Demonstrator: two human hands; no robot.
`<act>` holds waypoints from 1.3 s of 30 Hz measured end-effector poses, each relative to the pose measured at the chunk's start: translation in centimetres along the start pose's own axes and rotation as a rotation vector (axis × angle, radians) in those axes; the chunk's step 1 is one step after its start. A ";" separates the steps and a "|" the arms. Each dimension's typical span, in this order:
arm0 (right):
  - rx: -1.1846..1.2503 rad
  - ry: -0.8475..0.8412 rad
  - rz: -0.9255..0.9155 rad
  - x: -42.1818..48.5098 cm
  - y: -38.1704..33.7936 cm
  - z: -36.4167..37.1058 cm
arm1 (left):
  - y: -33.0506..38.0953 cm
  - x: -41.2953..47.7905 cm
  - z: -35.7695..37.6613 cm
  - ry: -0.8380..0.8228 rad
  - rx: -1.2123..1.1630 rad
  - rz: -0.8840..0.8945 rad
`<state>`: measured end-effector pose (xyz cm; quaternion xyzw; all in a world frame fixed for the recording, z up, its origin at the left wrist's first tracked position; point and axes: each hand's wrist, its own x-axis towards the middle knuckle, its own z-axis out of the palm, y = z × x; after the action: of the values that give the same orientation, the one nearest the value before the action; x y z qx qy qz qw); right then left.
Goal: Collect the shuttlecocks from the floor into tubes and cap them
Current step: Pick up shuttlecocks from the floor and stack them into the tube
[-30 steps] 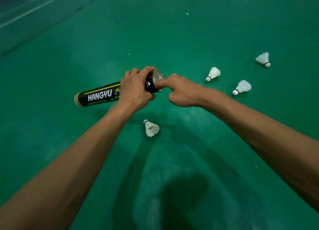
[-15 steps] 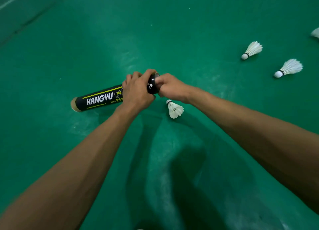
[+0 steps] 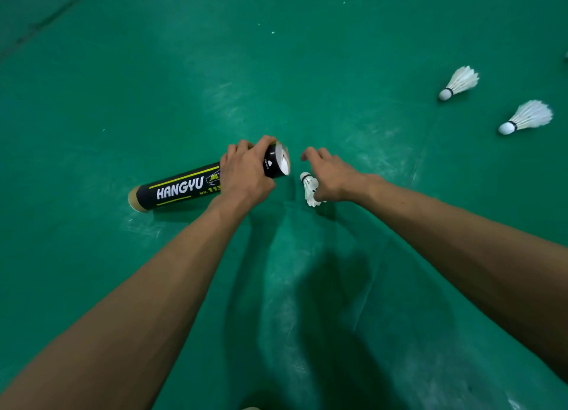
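One shuttlecock (image 3: 309,185) lies just beside the right grip (image 3: 330,176), near the tube (image 3: 184,188).

The floor (image 3: 153,86) looks like green vinyl sports mat. It's mostly matt with a soft sheen, plus pale scuffed patches where it's worn. The tube (image 3: 181,188) seems to be cardboard under a slick, glossy black print. Its left end cap (image 3: 133,199) is plain matt tan, card or plastic, can't tell. Inside the mouth the lining looks shiny. The nearest shuttlecock (image 3: 310,188), the upper right shuttlecock (image 3: 459,82) and the lower right shuttlecock (image 3: 527,117) all have white feathery skirts and smooth white bases.
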<state>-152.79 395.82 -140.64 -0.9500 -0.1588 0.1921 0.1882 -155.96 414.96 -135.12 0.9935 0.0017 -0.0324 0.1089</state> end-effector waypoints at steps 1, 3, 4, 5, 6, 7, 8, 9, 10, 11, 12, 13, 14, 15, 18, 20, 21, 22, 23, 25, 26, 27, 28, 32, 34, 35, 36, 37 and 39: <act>-0.035 -0.054 -0.007 0.1 0.4 0.2 | 0.1 0.1 -0.2 0.003 -0.006 -0.002; -0.081 -0.108 -0.037 -0.1 0.9 0.8 | 0.2 0.1 -0.5 0.004 -0.016 -0.004; -0.104 -0.106 -0.034 -0.2 1.3 1.1 | 0.2 0.1 -0.6 0.006 -0.021 -0.002; -0.101 -0.081 -0.016 -0.2 1.6 1.3 | 0.3 0.1 -0.7 0.008 -0.028 0.001; -0.069 -0.043 0.013 -0.3 1.8 1.4 | 0.4 0.1 -0.7 0.010 -0.037 0.004; -0.013 0.014 0.044 -0.4 1.9 1.3 | 0.5 0.1 -0.8 0.013 -0.047 0.005; 0.061 0.096 0.075 -0.4 2.0 1.0 | 0.7 0.3 -1.0 0.018 -0.058 0.006; 0.159 0.194 0.118 -0.4 2.0 0.5 | 0.9 0.5 -1.3 0.027 -0.069 0.007; 0.300 0.290 0.180 -0.3 2.0 -0.3 | 1.3 0.9 -1.6 0.038 -0.077 0.009; 0.467 0.371 0.249 -0.4 2.0 -1.5 | 1.7 1.3 -2.0 0.050 -0.086 0.011; 0.622 0.445 0.308 -0.4 2.1 -2.9 | 2.3 1.8 -2.4 0.063 -0.096 0.015; 0.745 0.520 0.348 -0.7 2.3 -4.6 | 2.9 2.3 -2.8 0.074 -0.109 0.021; 0.845 0.584 0.374 -1.1 2.5 -6.4 | 3.8 2.8 -3.2 0.083 -0.120 0.030; 0.939 0.631 0.383 -1.8 2.7 -8.3 | 4.7 3.2 -3.5 0.090 -0.129 0.045; 1.073 0.655 0.322 -4.7 2.8 -12.8 | 8.1 4.3 -4.0 0.089 -0.157 0.124; 0.927 0.627 0.286 -6.3 2.9 -14.4 | 10.8 5.0 -4.3 0.084 -0.202 0.185; 0.806 0.619 0.281 -6.8 3.1 -14.9 | 12.2 5.2 -4.4 0.086 -0.233 0.209; 0.695 0.625 0.280 -7.3 3.3 -15.1 | 13.6 5.4 -4.5 0.088 -0.264 0.232; 0.628 0.648 0.283 -7.6 3.7 -15.2 | 15.0 5.6 -4.6 0.090 -0.293 0.258; 0.631 0.727 0.305 -8.2 4.5 -15.5 | 17.6 5.8 -4.7 0.084 -0.331 0.321; 0.672 0.774 0.338 -8.6 5.1 -15.8 | 18.9 5.8 -4.7 0.083 -0.346 0.353; 0.725 0.835 0.384 -9.0 5.6 -16.3 | 20.1 5.8 -4.7 0.088 -0.363 0.382; 0.773 0.909 0.425 -9.5 6.1 -17.0 | 21.2 5.8 -4.7 0.097 -0.383 0.403; 0.572 1.240 0.453 -13.8 7.6 -20.5 | 25.2 5.5 -4.3 0.116 -0.485 0.448; 0.444 1.252 0.395 -16.4 7.6 -21.8 | 27.0 5.3 -4.2 0.103 -0.512 0.470; 0.369 1.203 0.364 -17.6 7.4 -22.4 | 27.9 5.2 -4.2 0.092 -0.525 0.483; 0.286 1.120 0.340 -18.5 7.3 -22.8 | 28.7 5.1 -4.2 0.082 -0.539 0.494; 0.212 1.011 0.331 -19.1 7.2 -23.0 | 29.4 4.8 -4.3 0.080 -0.554 0.504; 0.138 0.783 0.362 -19.9 7.2 -23.2 | 30.7 4.5 -4.4 0.086 -0.586 0.528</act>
<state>-158.71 375.20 -117.77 -0.9489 0.1069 -0.1425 0.2604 -150.90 385.95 -124.52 0.8870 -0.2404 0.0401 0.3923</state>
